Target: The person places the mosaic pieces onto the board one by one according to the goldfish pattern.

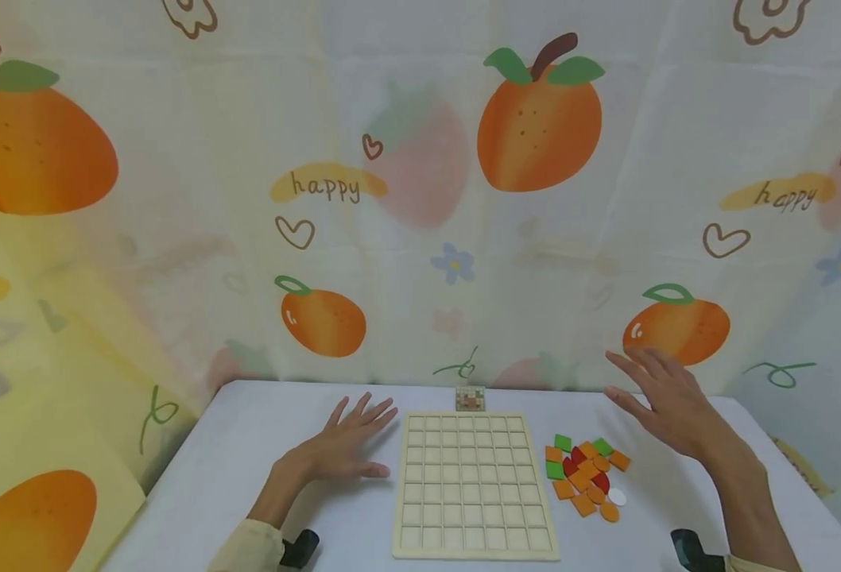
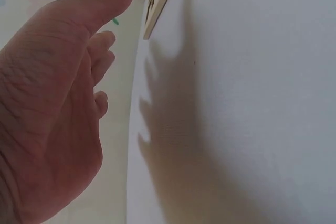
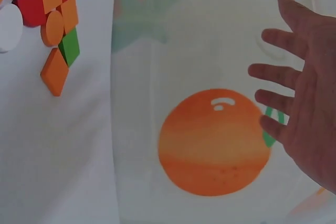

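Observation:
A pale wooden grid board (image 1: 473, 554) with rows of square recesses lies on the white table, nothing in its cells. Left of it my left hand (image 1: 345, 445) hovers with fingers spread, its shadow falling on the cloth in the left wrist view. My right hand (image 1: 667, 401) is raised over the table's back right, fingers apart and holding nothing. Between the board and that hand lies a loose pile of small flat pieces (image 1: 583, 469): orange squares and rounds, green squares (image 1: 556, 470), red pieces (image 1: 601, 481) and a white disc (image 1: 617, 496).
A small patterned square card (image 1: 470, 399) sits just behind the board's far edge. Behind the table (image 1: 199, 492) hangs a fruit-printed curtain (image 1: 420, 302), close along its back edge. Black wrist mounts (image 1: 300, 548) show at both forearms.

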A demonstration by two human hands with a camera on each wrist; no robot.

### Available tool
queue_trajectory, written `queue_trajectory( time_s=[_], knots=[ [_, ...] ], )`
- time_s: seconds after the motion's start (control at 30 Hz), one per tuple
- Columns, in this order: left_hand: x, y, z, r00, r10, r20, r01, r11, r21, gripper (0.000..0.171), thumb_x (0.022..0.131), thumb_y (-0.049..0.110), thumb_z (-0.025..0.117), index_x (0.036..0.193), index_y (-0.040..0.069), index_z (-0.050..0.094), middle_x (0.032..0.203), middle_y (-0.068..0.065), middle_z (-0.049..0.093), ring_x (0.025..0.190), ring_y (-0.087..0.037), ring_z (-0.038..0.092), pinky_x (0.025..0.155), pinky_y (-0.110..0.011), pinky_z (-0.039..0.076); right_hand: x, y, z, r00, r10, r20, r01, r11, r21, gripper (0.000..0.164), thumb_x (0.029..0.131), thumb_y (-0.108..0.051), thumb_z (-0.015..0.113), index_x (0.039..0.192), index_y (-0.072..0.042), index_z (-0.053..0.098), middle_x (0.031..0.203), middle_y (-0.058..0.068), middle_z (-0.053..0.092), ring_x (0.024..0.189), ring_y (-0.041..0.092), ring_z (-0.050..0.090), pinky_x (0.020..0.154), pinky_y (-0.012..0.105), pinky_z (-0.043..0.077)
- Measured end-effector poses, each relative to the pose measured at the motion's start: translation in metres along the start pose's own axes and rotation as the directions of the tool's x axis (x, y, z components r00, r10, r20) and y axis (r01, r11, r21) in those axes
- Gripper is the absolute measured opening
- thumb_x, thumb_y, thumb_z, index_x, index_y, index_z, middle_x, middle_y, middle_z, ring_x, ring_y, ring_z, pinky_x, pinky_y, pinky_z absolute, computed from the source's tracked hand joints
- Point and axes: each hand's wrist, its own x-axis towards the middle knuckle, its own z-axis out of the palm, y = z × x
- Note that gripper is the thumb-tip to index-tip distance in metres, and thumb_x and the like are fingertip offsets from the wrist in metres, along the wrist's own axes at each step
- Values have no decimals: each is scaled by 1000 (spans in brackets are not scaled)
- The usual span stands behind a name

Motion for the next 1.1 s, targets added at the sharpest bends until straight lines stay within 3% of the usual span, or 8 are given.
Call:
queue_trajectory(
  time_s=[0.2,0.43,0.87,1.1],
  knots=[
    [19,-11,10,998,6,66,-4,1000,-19,101,89,66,69,167,16,27,177,-6,22,163,-46,12,129,-72,4,-1,3,6,999,27,32,-27,1000,16,64,101,-44,64,153,-8,49,156,31,45,142,56,35,113,81,25],
    [30,-12,10,996,0,88,3,999,-38,105,86,68,70,167,17,26,177,-6,23,164,-45,11,128,-73,4,4,5,10,999,27,33,-27,999,21,60,99,-38,68,149,-7,54,152,32,49,139,56,40,112,81,27],
    [28,-10,21,996,11,89,-1,994,-108,106,86,68,71,167,16,26,175,-2,28,164,-42,14,129,-71,1,2,12,24,1000,12,21,-12,1000,12,55,96,-31,74,145,-9,58,148,30,53,136,54,44,108,82,33],
    [31,-8,18,992,-27,121,37,995,-88,101,88,70,67,167,21,27,175,4,26,165,-38,12,130,-68,1,-1,10,31,996,51,77,-51,999,2,57,95,-31,75,144,-7,59,147,32,55,135,56,47,107,81,37]
  ],
)
